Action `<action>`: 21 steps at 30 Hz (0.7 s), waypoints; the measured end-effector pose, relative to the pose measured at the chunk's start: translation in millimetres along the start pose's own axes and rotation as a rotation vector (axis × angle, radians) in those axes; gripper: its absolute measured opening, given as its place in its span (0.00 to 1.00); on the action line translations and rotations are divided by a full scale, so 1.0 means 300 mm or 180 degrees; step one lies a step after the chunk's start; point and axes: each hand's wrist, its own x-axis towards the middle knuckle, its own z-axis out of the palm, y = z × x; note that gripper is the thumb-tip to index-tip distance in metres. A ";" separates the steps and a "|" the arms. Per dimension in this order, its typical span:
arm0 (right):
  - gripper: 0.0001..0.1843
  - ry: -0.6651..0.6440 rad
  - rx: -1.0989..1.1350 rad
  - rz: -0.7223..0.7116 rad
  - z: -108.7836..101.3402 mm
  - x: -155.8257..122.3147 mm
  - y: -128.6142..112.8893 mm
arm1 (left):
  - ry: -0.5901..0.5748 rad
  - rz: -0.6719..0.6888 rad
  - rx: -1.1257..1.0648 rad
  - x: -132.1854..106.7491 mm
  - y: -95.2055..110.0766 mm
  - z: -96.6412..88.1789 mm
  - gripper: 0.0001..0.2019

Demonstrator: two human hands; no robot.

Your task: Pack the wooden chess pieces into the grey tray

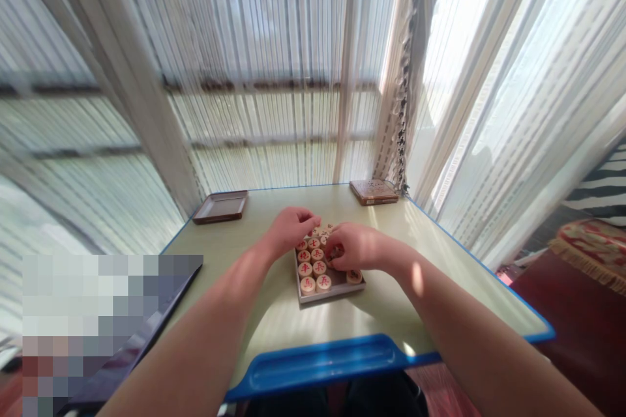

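Note:
An open box tray (332, 297) holds round wooden Chinese chess pieces (319, 268), laid in rows. The pieces on the left carry red characters; a dark-marked piece (354, 276) lies in the near right corner. My right hand (359, 244) is over the tray's right side, thumb and fingers closed on a chess piece (334, 254), mostly covered by the fingers. At the far left edge of the tray, my left hand (292, 229) has its fingers curled together beside the far pieces. Whatever is between those fingertips is hidden.
A shallow brown-rimmed box lid (222, 206) lies at the table's far left. At the far right is a flat closed box (374, 192). The pale table (274, 326) has a blue edge with a molded trough (323, 359) in front. Sheer curtains (274, 117) hang behind.

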 end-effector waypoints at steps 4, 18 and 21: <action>0.10 0.0088 -0.0217 0.0178 0.001 0.005 -0.006 | 0.0038 -0.0032 -0.0083 0.000 -0.002 0.001 0.15; 0.08 0.0864 -0.0064 0.0071 -0.013 -0.002 0.000 | 0.0576 0.0093 0.0438 0.028 -0.049 -0.012 0.14; 0.11 0.1341 0.0062 0.0255 -0.017 0.003 0.034 | 0.0617 -0.0058 0.0720 0.045 -0.082 -0.025 0.18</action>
